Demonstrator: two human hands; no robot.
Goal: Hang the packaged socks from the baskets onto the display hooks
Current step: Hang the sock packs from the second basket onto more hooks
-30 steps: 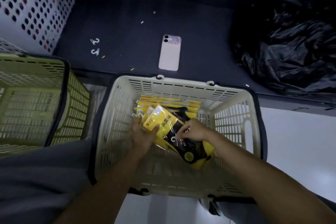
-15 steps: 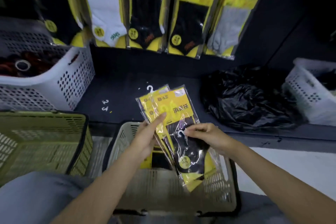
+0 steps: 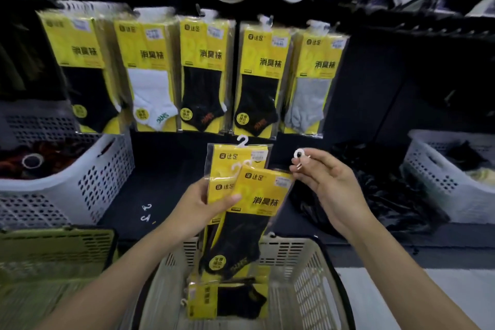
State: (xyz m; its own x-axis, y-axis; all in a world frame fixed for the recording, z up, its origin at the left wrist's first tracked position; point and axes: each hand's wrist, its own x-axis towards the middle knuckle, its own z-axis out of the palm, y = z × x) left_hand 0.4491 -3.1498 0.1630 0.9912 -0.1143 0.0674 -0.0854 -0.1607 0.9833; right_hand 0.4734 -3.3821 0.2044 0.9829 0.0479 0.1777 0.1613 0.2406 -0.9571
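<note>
Left hand (image 3: 199, 209) holds a fan of sock packets (image 3: 254, 195) above the beige basket (image 3: 308, 262). The thumb lies across the front packet's yellow card and the fingers are curled behind, clamped on the fan. At least three packets overlap, and the rear one shows its white hanger at the top.

Right hand (image 3: 330, 185) is raised just beside the fan's upper right corner. Its thumb and fingertips are pinched together on a small white plastic hook (image 3: 298, 155). The hook looks detached from any packet — cannot tell for certain.

More packets (image 3: 227, 300) lie flat on the basket floor.

Handling, as a judgement: the packets are light, with glossy film over a stiff card, so they are likely slippery against each other in a fan. The soft sock end will flop. Best taken by the card top or by the hanger itself. The hanger is small and probably easy to snap or drop.

Surroundings: hanging rows (image 3: 262, 78) of the same packets fill the wall directly ahead, and what carries them is hidden. They sit edge to edge — little gap between columns. Low shelf below holds two loose hooks (image 3: 146, 211) and a black plastic bag (image 3: 388, 195). White perforated bins stand to the left (image 3: 88, 185) and right (image 3: 442, 179), with a green basket (image 3: 53, 244) at lower left.
</note>
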